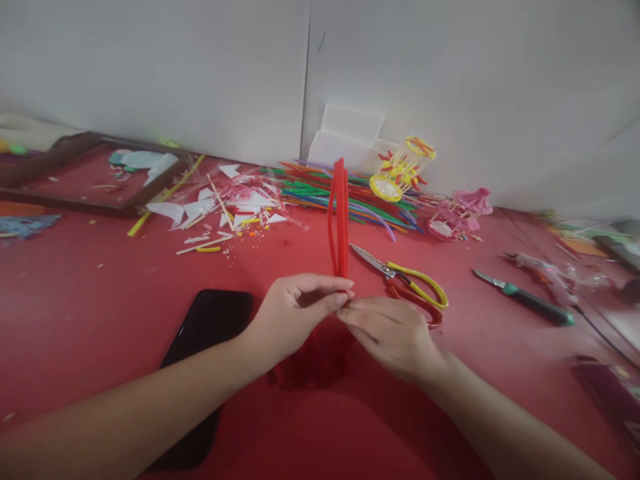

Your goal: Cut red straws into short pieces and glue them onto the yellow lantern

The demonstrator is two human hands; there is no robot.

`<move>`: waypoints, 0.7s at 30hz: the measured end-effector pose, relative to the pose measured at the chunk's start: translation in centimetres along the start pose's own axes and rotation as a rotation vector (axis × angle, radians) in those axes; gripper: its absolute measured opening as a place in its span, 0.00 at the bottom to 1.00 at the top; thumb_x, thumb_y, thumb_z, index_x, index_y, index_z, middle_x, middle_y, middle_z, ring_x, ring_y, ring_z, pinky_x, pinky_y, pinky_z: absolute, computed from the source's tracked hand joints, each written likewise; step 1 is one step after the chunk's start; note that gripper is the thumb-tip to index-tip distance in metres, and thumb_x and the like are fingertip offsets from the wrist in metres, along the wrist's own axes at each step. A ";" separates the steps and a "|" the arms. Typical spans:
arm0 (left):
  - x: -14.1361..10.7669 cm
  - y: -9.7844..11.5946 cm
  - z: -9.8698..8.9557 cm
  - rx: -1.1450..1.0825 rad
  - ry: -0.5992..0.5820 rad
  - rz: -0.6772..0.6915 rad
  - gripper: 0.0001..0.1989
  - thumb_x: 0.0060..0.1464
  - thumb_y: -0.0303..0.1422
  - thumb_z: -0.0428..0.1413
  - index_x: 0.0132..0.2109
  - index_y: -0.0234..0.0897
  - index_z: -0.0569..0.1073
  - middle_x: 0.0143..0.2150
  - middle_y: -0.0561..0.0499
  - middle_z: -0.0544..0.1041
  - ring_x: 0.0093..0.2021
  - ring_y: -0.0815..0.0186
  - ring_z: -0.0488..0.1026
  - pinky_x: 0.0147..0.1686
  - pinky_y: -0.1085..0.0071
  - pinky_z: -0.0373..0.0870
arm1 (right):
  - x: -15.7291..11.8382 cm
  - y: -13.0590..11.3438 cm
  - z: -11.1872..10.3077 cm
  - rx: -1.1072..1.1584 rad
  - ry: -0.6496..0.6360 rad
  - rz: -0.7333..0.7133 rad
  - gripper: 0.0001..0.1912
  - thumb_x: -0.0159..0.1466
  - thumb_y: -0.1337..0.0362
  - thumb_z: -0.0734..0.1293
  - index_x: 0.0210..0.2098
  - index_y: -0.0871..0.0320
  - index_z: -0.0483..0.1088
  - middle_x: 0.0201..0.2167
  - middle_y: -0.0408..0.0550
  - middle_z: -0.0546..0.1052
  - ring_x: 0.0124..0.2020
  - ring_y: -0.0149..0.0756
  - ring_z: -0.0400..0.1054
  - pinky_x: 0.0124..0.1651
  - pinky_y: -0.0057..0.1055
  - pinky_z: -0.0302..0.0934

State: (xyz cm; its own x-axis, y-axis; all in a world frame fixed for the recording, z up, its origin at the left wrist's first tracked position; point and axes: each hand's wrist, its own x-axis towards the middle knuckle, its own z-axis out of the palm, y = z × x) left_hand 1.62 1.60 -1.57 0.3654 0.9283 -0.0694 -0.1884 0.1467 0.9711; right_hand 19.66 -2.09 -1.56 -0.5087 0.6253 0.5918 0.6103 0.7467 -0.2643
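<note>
A bundle of long red stems (341, 220) stands nearly upright in the middle of the view. My left hand (300, 310) pinches its lower end between thumb and fingers. Touching the same end from the right is my right hand (393, 333), its fingers closed together at the base of the bundle. The fingertips of both hands meet there, and the very bottom of the stems is hidden by them. Scissors with yellow and red handles (423, 283) lie just behind my right hand. To the left of my left hand is a black phone (213, 320), partly under my forearm.
On the red table (120, 300), colored stems (305, 193), white scraps (250, 203), a yellow model (400, 173) and a pink model (463, 213) lie toward the wall. A green-handled knife (537, 303) and a pink tool (547, 273) are right; a brown frame (65, 200) is left.
</note>
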 end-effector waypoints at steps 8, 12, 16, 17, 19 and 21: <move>0.3 0.1 -0.2 0.093 0.029 -0.003 0.11 0.48 0.31 0.65 0.42 0.36 0.82 0.39 0.48 0.84 0.39 0.65 0.81 0.44 0.72 0.77 | -0.2 3.5 -6.9 -0.134 -0.266 0.440 0.06 0.63 0.63 0.65 0.35 0.51 0.76 0.30 0.42 0.82 0.27 0.34 0.75 0.27 0.28 0.64; 0.4 0.3 -0.5 0.182 0.048 -0.022 0.13 0.49 0.33 0.64 0.44 0.37 0.81 0.37 0.47 0.83 0.37 0.65 0.80 0.41 0.73 0.76 | -4.5 6.4 -8.8 -0.387 -0.358 0.514 0.04 0.57 0.67 0.67 0.28 0.53 0.74 0.24 0.46 0.79 0.19 0.35 0.70 0.21 0.31 0.57; 0.4 0.2 -0.6 0.255 0.030 0.009 0.14 0.51 0.34 0.63 0.46 0.37 0.81 0.38 0.47 0.82 0.36 0.65 0.79 0.39 0.72 0.76 | -6.9 7.8 -8.0 -0.445 -0.366 0.474 0.08 0.54 0.70 0.67 0.33 0.54 0.73 0.32 0.54 0.81 0.28 0.44 0.74 0.30 0.36 0.64; 0.4 0.2 -0.7 0.280 0.022 0.018 0.14 0.51 0.34 0.62 0.46 0.37 0.81 0.38 0.47 0.82 0.36 0.65 0.79 0.39 0.72 0.76 | -6.9 7.9 -7.6 -0.444 -0.395 0.480 0.09 0.55 0.70 0.66 0.35 0.55 0.73 0.34 0.54 0.81 0.31 0.45 0.75 0.32 0.36 0.64; 0.4 0.2 -0.7 0.329 0.000 0.032 0.14 0.52 0.33 0.62 0.47 0.37 0.80 0.39 0.47 0.82 0.35 0.66 0.78 0.38 0.72 0.75 | -6.2 8.2 -6.9 -0.441 -0.454 0.513 0.12 0.55 0.70 0.65 0.39 0.55 0.73 0.37 0.54 0.80 0.35 0.45 0.75 0.36 0.36 0.65; 0.5 0.4 -0.8 0.371 -0.021 0.034 0.14 0.52 0.33 0.61 0.47 0.38 0.80 0.39 0.48 0.82 0.35 0.67 0.78 0.38 0.73 0.74 | -5.5 8.4 -6.3 -0.460 -0.468 0.594 0.13 0.53 0.69 0.65 0.39 0.56 0.72 0.38 0.53 0.80 0.35 0.45 0.75 0.35 0.35 0.64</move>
State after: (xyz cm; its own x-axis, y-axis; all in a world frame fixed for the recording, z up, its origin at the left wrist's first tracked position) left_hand 1.03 2.37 -1.39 0.3836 0.9228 -0.0352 0.1410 -0.0209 0.9898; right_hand 31.42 -0.71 -2.25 -0.1646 0.9848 0.0554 0.9853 0.1668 -0.0373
